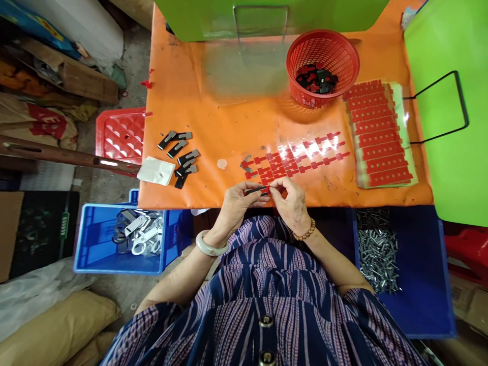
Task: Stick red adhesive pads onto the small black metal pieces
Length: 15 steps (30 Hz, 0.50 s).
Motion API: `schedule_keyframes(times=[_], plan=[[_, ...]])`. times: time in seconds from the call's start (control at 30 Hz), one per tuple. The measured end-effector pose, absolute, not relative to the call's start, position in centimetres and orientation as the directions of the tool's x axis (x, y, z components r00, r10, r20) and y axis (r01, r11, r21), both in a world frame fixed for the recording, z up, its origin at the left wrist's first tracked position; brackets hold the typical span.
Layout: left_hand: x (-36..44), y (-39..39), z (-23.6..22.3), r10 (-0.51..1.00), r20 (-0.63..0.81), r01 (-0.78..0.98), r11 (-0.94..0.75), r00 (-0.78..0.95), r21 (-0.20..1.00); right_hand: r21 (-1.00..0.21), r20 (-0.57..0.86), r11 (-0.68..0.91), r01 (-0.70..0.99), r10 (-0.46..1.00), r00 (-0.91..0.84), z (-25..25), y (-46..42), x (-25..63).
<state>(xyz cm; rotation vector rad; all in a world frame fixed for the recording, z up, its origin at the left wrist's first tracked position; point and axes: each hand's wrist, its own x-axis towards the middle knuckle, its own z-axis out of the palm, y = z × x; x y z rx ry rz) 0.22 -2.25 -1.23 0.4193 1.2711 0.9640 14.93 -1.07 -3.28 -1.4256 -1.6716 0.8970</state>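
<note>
My left hand (241, 202) is closed around a small black metal piece (256, 190) near the table's front edge. My right hand (292, 201) pinches at a red sticker (267, 189) on the end of that piece, its fingertips pressed together. Just beyond both hands lies a clear sheet of red die-cut stickers (290, 161), partly peeled. Several black pieces with grey slotted ends (186, 156) lie loose to the left. Farther back, a red plastic basket (351, 63) holds several black pieces with red on them.
A stack of red sticker sheets (381, 134) lies at the right of the orange table (183, 91). White paper (156, 171) is at its left edge. Green panels with wire handles (450, 101) stand behind and right. Below are blue bins (114, 262), one with metal pins (377, 254).
</note>
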Motion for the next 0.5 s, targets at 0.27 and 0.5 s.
schedule_keyframes(times=[0.27,0.5], plan=[[0.26,-2.32,-1.17,0.799,-0.601,-0.372,0.553,-0.02,0.746,-0.866,0.117,0.149,0.478,0.988,-0.097,-3.36,-1.08,14.72],[0.16,-2.37,-1.1,0.805,-0.593,-0.365,0.546,-0.02,0.754,-0.883,0.109,0.14,0.449,0.99,-0.094,-3.53,-1.01,14.64]])
